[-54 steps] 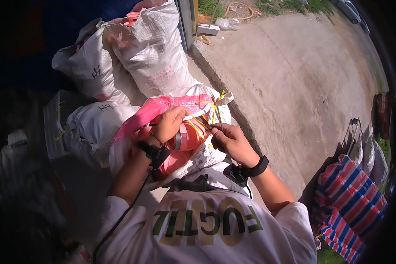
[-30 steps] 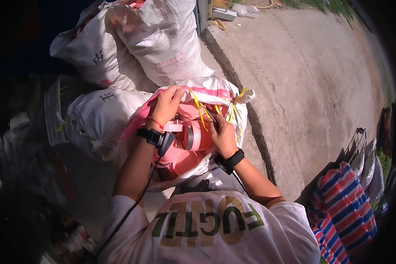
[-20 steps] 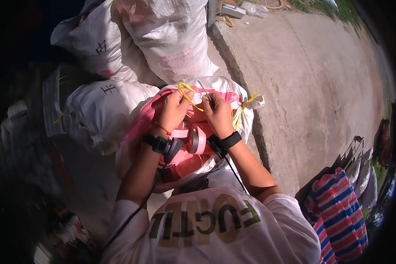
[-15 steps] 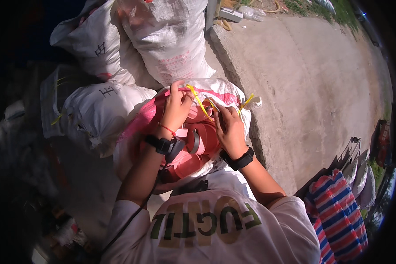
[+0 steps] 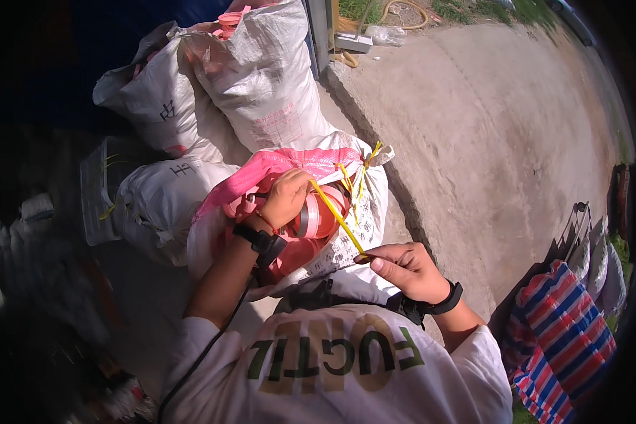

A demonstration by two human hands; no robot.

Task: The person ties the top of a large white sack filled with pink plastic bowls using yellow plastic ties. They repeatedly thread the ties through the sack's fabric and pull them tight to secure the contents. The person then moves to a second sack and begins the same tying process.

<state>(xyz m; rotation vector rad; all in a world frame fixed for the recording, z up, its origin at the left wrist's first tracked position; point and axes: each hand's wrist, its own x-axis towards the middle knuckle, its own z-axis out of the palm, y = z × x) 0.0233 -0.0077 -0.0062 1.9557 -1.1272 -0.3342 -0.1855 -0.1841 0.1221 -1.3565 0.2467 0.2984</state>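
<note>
A yellow plastic tie (image 5: 338, 218) is stretched taut on a slant between my two hands. My left hand (image 5: 287, 196) is closed on its far end, above the open mouth of a white woven sack (image 5: 364, 212) with a pink band. At the sack's near right side, my right hand (image 5: 411, 270) pinches the near end between thumb and fingers; a small dark bit at the fingertips is too small to make out. Pink plastic round parts (image 5: 325, 220) fill the sack, partly hidden by my left hand. More yellow ties (image 5: 369, 158) are knotted at the sack's far right corner.
Behind stand a tall white sack (image 5: 268, 78) with pink parts on top and another white sack (image 5: 155, 99). A third white sack (image 5: 173, 198) lies at the left. A concrete ledge (image 5: 381, 145) runs along the right. A striped red, white and blue bag (image 5: 562, 332) sits at lower right.
My right hand has come down and toward me, drawing the yellow tie out straight. My left hand has lowered over the sack's mouth, still gripping the tie.
</note>
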